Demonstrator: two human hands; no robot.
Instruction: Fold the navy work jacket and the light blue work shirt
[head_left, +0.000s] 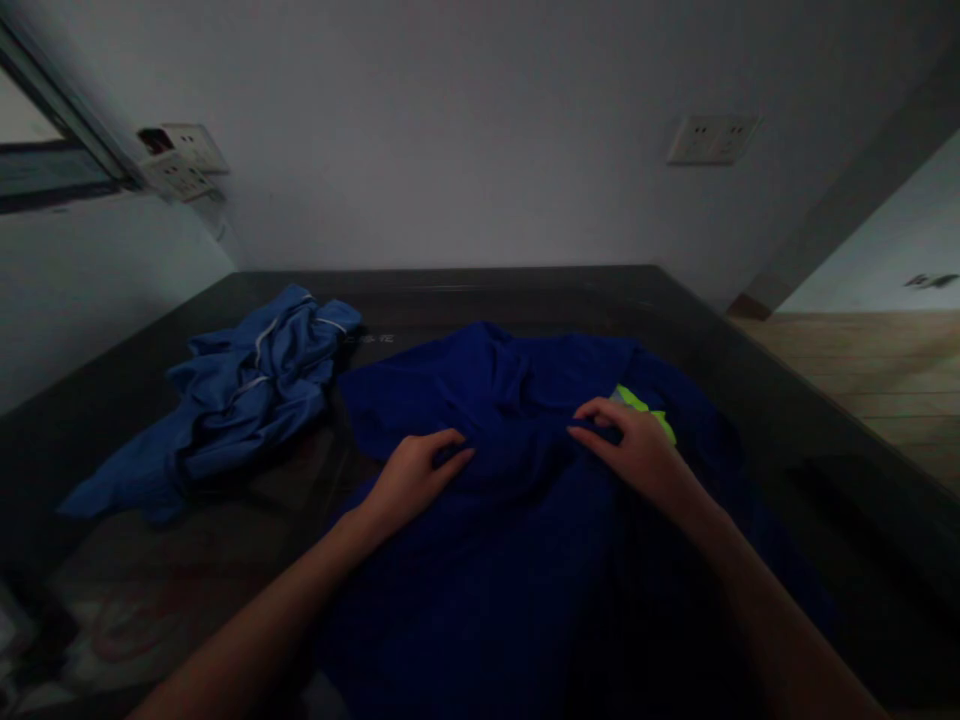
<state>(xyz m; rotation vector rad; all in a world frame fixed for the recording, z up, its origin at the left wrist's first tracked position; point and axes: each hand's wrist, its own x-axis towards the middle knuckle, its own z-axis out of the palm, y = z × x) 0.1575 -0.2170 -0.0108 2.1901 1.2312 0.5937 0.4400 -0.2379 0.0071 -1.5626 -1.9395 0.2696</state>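
Observation:
A dark blue garment (495,500) lies spread and wrinkled over the middle of a dark table, its near part lost in shadow. My left hand (424,465) pinches a fold of the cloth left of its middle, thumb and fingers close together. On the right, my right hand (626,435) grips the same garment between thumb and fingertips, and a raised fold runs between both hands. Beside and partly behind the right hand shows a bright yellow-green patch (646,405) with a greyish strip on the blue cloth.
A lighter blue garment with white piping (259,385) lies crumpled at the table's left. The dark table (555,295) meets a pale wall carrying sockets (711,140) at right and a socket strip (180,172) at left. Wooden floor (862,370) shows beyond the right edge.

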